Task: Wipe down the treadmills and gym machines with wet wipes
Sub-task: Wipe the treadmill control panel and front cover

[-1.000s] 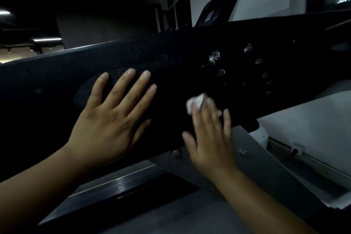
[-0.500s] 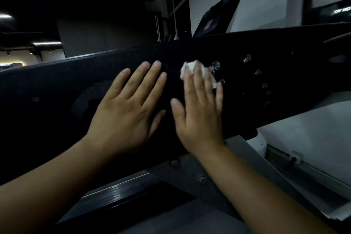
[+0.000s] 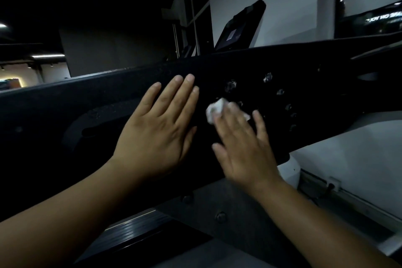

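1. Pressing a crumpled white wipe [image 3: 215,110] against the black panel [image 3: 87,98] with the right hand [image 3: 243,148], fingers straight and laid flat rather than curled round it; blurred in places.
2. Bracing with the left hand [image 3: 158,128], flat and open-fingered on the panel just beside the wipe, holding nothing.
3. Best done, by the look of it, with firm, even pressure through the fingertips and overlapping strokes, steering toward the white specks [image 3: 268,77] dotted across the panel's right half.
4. Worth refolding to a clean face: bunched up, likely covering little of the panel per pass.
5. Pinned to the panel beneath the right fingertips, poking out past them toward the panel's top edge, palm trailing toward its lower edge.
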{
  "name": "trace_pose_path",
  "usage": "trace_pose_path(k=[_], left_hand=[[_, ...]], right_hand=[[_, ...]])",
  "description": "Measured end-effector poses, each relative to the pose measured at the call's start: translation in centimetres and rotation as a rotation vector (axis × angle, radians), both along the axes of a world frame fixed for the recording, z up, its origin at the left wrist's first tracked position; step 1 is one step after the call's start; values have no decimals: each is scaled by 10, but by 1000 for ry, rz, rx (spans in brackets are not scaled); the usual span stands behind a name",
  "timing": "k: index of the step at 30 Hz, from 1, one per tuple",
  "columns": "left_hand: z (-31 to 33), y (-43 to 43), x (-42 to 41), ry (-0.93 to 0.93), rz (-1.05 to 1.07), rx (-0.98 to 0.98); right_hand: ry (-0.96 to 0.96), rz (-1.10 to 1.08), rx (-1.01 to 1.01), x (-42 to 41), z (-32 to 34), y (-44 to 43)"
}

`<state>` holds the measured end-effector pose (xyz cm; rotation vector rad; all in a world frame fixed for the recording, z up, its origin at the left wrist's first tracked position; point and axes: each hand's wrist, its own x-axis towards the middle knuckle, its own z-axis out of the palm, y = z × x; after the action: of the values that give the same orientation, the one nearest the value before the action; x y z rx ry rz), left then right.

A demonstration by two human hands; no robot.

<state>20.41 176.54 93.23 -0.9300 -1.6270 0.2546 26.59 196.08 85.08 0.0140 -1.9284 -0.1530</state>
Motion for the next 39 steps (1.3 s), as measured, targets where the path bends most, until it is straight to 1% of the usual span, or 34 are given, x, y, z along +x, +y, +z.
trace_pose_path(k=[3,4,5,7,9,10,12,13,14,15,17,19,20,22,24,25,27,29,30,31,33,35,37,39], left_hand=[[0,3,2,8,5,6],[0,3,2,10,-1,8],[1,3,2,13,-6,11],[1,2,2,13,-11,11],[1,2,3,7,-1,9],[2,3,4,4,8,10],[2,6,4,-3,22,11],[2,7,4,-6,25,12],[2,8,4,-6,22,13],[2,8,4,-7,17,12],[2,9,4,-11,5,12],[1,9,4,-15,8,20],[0,9,4,-15,15,29],[-1,15,5,-9,31,45],[0,25,6,-9,33,49],[0,29,7,-10,32,46],[0,36,7,-4,40,41],[-1,37,7,5,58,37],[-2,37,7,7,66,38],[-2,37,8,9,74,38],[-3,39,9,7,87,34],[-3,39,9,5,86,29],[-3,38,9,1,76,27],[-4,37,9,-1,72,33]], right_hand=[[53,33,-264,-4,45,6],[65,65,-297,-7,54,-2],[57,99,-274,-7,55,-12],[-4,132,-126,-5,31,-21],[-38,81,7,1,10,-5],[-18,47,9,2,14,8],[33,11,-158,-2,42,23],[46,23,-255,-4,59,21],[57,49,-308,-7,70,15],[48,78,-305,-7,71,5],[-14,103,-163,-4,47,-1],[-46,63,-15,6,21,15],[-30,44,-6,7,21,28],[16,24,-147,1,43,39],[41,55,-293,-7,64,24],[42,80,-289,-8,63,14],[-11,101,-147,-6,32,7],[-46,74,-9,5,-4,23],[-40,50,5,8,-10,37],[-25,21,-24,8,-8,49],[5,-2,-148,5,17,55],[31,63,-219,2,37,42],[23,134,-164,2,30,28],[-9,151,-88,5,8,29]])
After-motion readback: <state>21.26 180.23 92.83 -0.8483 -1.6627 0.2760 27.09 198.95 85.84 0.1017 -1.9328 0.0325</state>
